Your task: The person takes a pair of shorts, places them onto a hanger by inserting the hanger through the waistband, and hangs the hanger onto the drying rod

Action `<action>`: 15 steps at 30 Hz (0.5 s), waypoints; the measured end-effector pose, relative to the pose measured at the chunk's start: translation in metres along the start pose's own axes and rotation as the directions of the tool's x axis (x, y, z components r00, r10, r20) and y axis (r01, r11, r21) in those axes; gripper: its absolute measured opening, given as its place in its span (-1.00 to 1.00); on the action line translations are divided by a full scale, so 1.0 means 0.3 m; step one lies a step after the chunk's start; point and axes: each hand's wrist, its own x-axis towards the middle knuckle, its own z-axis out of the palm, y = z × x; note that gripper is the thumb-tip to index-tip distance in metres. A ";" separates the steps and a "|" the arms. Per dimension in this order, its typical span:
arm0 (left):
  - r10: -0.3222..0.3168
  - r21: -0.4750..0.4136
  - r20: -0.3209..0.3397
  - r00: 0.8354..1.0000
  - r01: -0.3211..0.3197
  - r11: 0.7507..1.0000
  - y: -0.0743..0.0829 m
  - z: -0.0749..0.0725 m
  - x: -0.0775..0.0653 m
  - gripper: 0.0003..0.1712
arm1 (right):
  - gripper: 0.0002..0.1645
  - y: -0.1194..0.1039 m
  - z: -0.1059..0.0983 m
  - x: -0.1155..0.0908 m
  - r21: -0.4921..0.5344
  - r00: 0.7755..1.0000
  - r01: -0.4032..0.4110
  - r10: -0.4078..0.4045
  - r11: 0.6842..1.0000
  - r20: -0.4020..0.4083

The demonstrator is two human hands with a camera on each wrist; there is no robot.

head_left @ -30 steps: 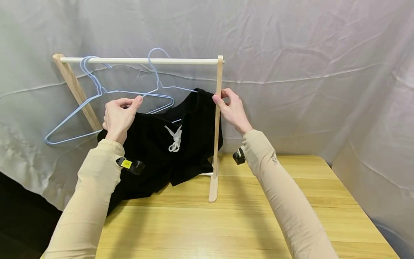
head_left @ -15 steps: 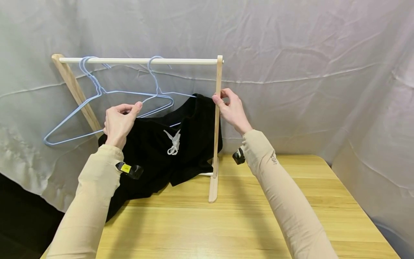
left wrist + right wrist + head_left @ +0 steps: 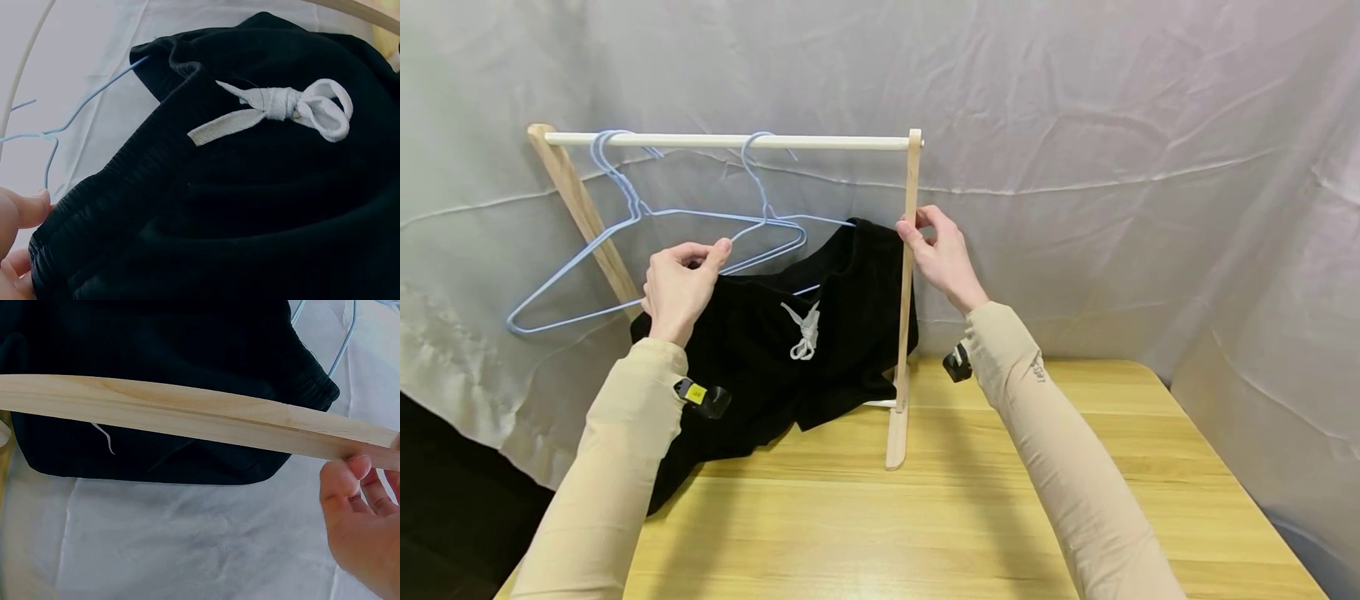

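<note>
Black drawstring shorts (image 3: 748, 367) with a white bow (image 3: 806, 333) at the waist hang on a light blue wire hanger (image 3: 763, 192). That hanger's hook sits over the white rail (image 3: 842, 142) of a small wooden clothes rack. With thumb and fingers my left hand (image 3: 676, 287) pinches the hanger's left arm beside the waistband; the left wrist view shows the thumb (image 3: 28, 209) at the wire. My right hand (image 3: 942, 258) holds the rack's right wooden post (image 3: 907, 300) between thumb and fingers, as the right wrist view also shows.
More blue hangers (image 3: 576, 254) hang bare toward the rail's left end, near the left post (image 3: 576, 196). The rack stands on a wooden table (image 3: 1037, 483), its foot (image 3: 896, 442) near the middle. A grey cloth (image 3: 1075, 125) hangs behind.
The hanger's hook has come down from above the rail to rest on it, and the waistband sank with it. My left hand moved slightly down; my right hand stayed on the post.
</note>
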 end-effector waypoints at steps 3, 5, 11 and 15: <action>0.015 0.029 -0.004 1.000 -0.015 0.999 0.001 -0.001 -0.002 -0.34 | -0.64 0.002 0.000 0.000 -0.015 1.000 0.004 -0.004 1.000 -0.001; 0.020 0.040 -0.004 1.000 -0.020 0.999 -0.001 -0.001 -0.003 -0.33 | -0.64 0.003 0.001 0.000 -0.027 1.000 0.008 -0.009 1.000 -0.002; 0.037 0.064 0.004 0.999 -0.037 0.997 -0.004 -0.002 -0.003 -0.31 | -0.59 0.007 0.004 0.000 -0.062 0.999 0.038 -0.038 0.997 -0.003; 0.081 0.078 -0.021 0.996 -0.079 0.994 0.000 0.001 -0.015 -0.34 | -0.49 0.007 -0.001 -0.005 -0.061 0.999 0.035 -0.034 0.998 0.012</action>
